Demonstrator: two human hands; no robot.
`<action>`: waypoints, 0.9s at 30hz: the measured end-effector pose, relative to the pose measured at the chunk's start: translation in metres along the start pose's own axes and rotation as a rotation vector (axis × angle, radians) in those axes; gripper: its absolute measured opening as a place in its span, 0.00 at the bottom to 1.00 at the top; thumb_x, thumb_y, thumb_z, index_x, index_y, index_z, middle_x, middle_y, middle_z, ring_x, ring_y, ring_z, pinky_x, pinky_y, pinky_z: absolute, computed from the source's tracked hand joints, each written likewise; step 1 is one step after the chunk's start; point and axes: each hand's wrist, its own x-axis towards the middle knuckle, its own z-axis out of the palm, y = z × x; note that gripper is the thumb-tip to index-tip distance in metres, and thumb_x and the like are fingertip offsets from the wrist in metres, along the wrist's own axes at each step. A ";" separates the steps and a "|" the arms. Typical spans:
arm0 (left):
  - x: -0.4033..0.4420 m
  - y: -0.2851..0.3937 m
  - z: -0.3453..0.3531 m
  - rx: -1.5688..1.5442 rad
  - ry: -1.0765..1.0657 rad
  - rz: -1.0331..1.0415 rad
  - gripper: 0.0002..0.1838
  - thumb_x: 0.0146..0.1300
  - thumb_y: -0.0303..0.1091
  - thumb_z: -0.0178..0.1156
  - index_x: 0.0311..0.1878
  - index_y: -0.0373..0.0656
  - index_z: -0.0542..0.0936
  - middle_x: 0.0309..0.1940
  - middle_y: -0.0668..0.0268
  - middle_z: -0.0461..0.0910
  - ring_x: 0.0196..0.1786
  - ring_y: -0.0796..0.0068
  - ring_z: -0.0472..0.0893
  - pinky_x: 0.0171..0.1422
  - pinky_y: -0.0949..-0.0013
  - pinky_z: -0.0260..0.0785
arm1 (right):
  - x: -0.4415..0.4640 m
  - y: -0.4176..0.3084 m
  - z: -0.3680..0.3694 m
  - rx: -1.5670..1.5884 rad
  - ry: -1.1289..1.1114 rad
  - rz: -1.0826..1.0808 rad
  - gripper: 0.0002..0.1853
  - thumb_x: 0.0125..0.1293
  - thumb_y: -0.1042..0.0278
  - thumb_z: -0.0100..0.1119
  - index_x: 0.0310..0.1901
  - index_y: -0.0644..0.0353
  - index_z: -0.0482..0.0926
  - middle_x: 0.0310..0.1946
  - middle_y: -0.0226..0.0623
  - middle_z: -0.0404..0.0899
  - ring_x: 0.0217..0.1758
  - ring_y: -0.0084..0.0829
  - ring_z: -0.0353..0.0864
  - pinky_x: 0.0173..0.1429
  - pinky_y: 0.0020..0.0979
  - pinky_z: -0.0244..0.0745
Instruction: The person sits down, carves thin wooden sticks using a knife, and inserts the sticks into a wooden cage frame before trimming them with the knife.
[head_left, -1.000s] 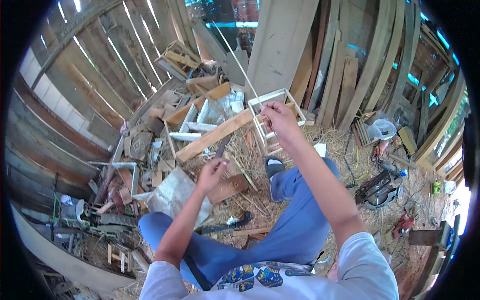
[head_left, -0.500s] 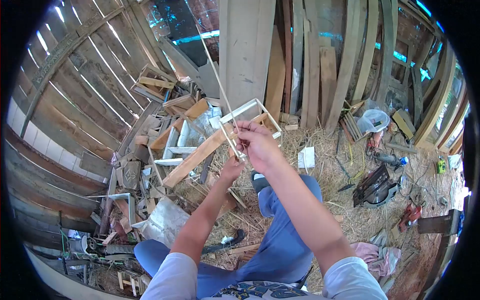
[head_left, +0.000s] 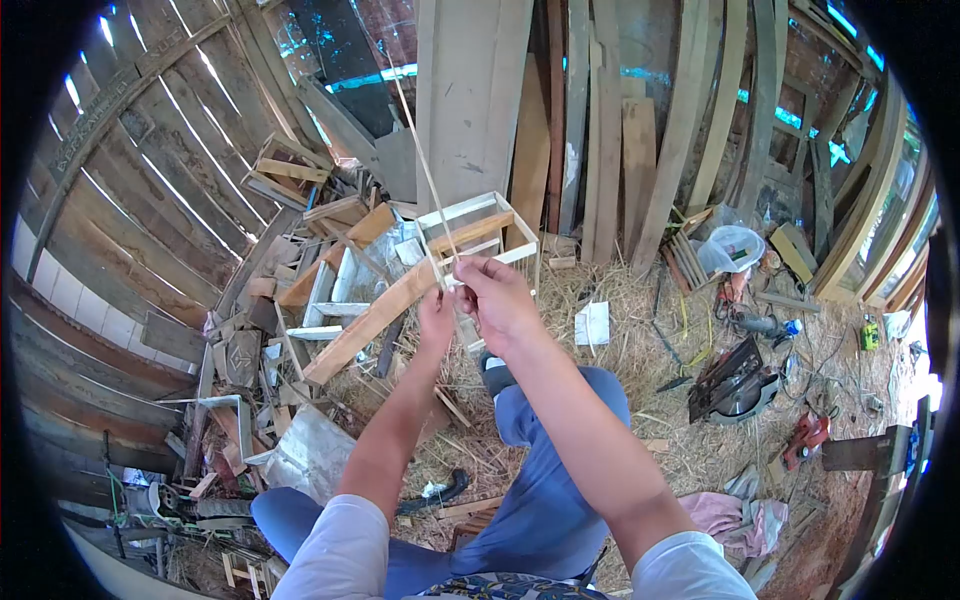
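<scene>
A long, thin wooden strip [head_left: 422,155] rises from my hands toward the upper left. My right hand [head_left: 492,303] pinches its near end between thumb and fingers. Close beside it, my left hand [head_left: 436,322] is closed around something near the strip's lower end; the fingers hide what it is. Just beyond both hands is a pale rectangular wooden frame [head_left: 463,212], lying partly over a thick wooden beam [head_left: 372,322]. Whether my left hand touches the frame I cannot tell.
Wood offcuts and another pale frame [head_left: 322,318] lie on the left. Tall planks [head_left: 470,110] lean on the back wall. At right are a circular saw [head_left: 735,385], a red power tool [head_left: 806,440] and a plastic bag [head_left: 732,247]. Straw covers the ground.
The whole view has shifted slightly, so the scene sits further left. My right hand sits a little lower on the strip's near end, and both hands stay close together.
</scene>
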 end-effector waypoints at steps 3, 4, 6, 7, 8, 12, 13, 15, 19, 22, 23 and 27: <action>0.028 0.054 0.002 -0.084 -0.027 -0.037 0.08 0.77 0.31 0.57 0.43 0.35 0.78 0.33 0.66 0.81 0.34 0.80 0.78 0.39 0.71 0.73 | 0.001 0.001 0.001 -0.030 0.006 0.003 0.06 0.74 0.71 0.62 0.47 0.63 0.81 0.32 0.29 0.79 0.28 0.19 0.74 0.32 0.23 0.70; 0.032 0.092 0.001 -0.125 -0.027 -0.067 0.09 0.79 0.32 0.55 0.44 0.35 0.79 0.36 0.64 0.83 0.36 0.78 0.82 0.42 0.72 0.76 | 0.000 0.000 0.003 -0.047 0.003 0.003 0.05 0.74 0.71 0.63 0.47 0.62 0.82 0.31 0.27 0.79 0.28 0.19 0.74 0.32 0.23 0.70; 0.036 0.157 -0.010 -0.159 -0.009 -0.117 0.11 0.80 0.33 0.54 0.45 0.35 0.79 0.38 0.64 0.83 0.37 0.75 0.84 0.44 0.70 0.79 | -0.001 -0.001 0.005 -0.070 -0.011 0.002 0.05 0.74 0.71 0.63 0.46 0.62 0.82 0.29 0.26 0.79 0.29 0.18 0.74 0.32 0.23 0.70; 0.038 0.172 -0.016 -0.192 0.000 -0.173 0.12 0.81 0.34 0.52 0.47 0.34 0.79 0.40 0.63 0.84 0.39 0.71 0.86 0.47 0.69 0.82 | -0.002 0.000 0.006 -0.086 -0.020 0.003 0.05 0.74 0.71 0.63 0.46 0.62 0.83 0.30 0.26 0.78 0.29 0.18 0.74 0.33 0.23 0.70; 0.042 0.170 -0.029 -0.280 -0.008 -0.187 0.14 0.81 0.36 0.51 0.49 0.34 0.79 0.42 0.62 0.84 0.39 0.66 0.88 0.49 0.66 0.84 | -0.002 0.001 0.007 -0.102 -0.029 0.006 0.05 0.74 0.71 0.63 0.47 0.62 0.83 0.30 0.26 0.78 0.29 0.18 0.74 0.33 0.23 0.70; 0.024 0.211 -0.089 -0.312 0.096 -0.167 0.15 0.82 0.38 0.49 0.53 0.34 0.78 0.44 0.60 0.84 0.46 0.65 0.88 0.55 0.64 0.83 | -0.003 0.008 0.013 -0.125 -0.092 0.017 0.08 0.72 0.71 0.64 0.49 0.63 0.83 0.31 0.26 0.79 0.29 0.17 0.73 0.33 0.23 0.70; 0.016 0.216 -0.105 -0.308 0.120 -0.160 0.15 0.82 0.38 0.49 0.53 0.34 0.78 0.44 0.60 0.84 0.46 0.65 0.88 0.55 0.64 0.83 | -0.004 0.013 0.012 -0.131 -0.115 0.027 0.08 0.72 0.71 0.64 0.49 0.63 0.83 0.31 0.26 0.79 0.29 0.17 0.73 0.33 0.23 0.70; -0.008 0.253 -0.132 -0.314 0.228 -0.096 0.15 0.82 0.38 0.49 0.53 0.34 0.77 0.50 0.59 0.83 0.54 0.64 0.85 0.60 0.61 0.81 | -0.013 0.019 0.017 -0.213 -0.098 0.018 0.06 0.72 0.71 0.64 0.47 0.62 0.83 0.30 0.26 0.79 0.29 0.18 0.74 0.33 0.24 0.70; -0.053 0.283 -0.187 -0.391 0.380 0.047 0.14 0.83 0.36 0.46 0.55 0.34 0.75 0.58 0.57 0.78 0.63 0.61 0.81 0.71 0.55 0.76 | -0.032 0.039 0.029 -0.329 -0.154 0.058 0.02 0.72 0.72 0.64 0.43 0.59 0.82 0.31 0.25 0.79 0.32 0.17 0.75 0.37 0.24 0.69; -0.079 0.305 -0.224 -0.431 0.447 0.103 0.13 0.83 0.34 0.47 0.54 0.33 0.75 0.58 0.55 0.80 0.65 0.60 0.80 0.76 0.57 0.71 | -0.045 0.067 0.035 -0.488 -0.281 0.060 0.04 0.71 0.72 0.65 0.44 0.58 0.83 0.31 0.22 0.80 0.33 0.14 0.74 0.38 0.21 0.67; -0.088 0.307 -0.238 -0.460 0.439 0.146 0.13 0.83 0.34 0.48 0.54 0.32 0.75 0.58 0.54 0.80 0.66 0.60 0.79 0.77 0.58 0.70 | -0.049 0.079 0.038 -0.544 -0.311 0.050 0.04 0.71 0.72 0.65 0.45 0.57 0.83 0.32 0.21 0.80 0.34 0.13 0.75 0.37 0.19 0.65; -0.123 0.307 -0.289 -0.388 0.595 0.125 0.14 0.82 0.37 0.51 0.53 0.34 0.77 0.59 0.51 0.81 0.71 0.56 0.76 0.78 0.56 0.67 | -0.069 0.122 0.052 -0.657 -0.427 0.103 0.05 0.71 0.73 0.65 0.46 0.61 0.83 0.34 0.21 0.80 0.36 0.14 0.75 0.43 0.20 0.70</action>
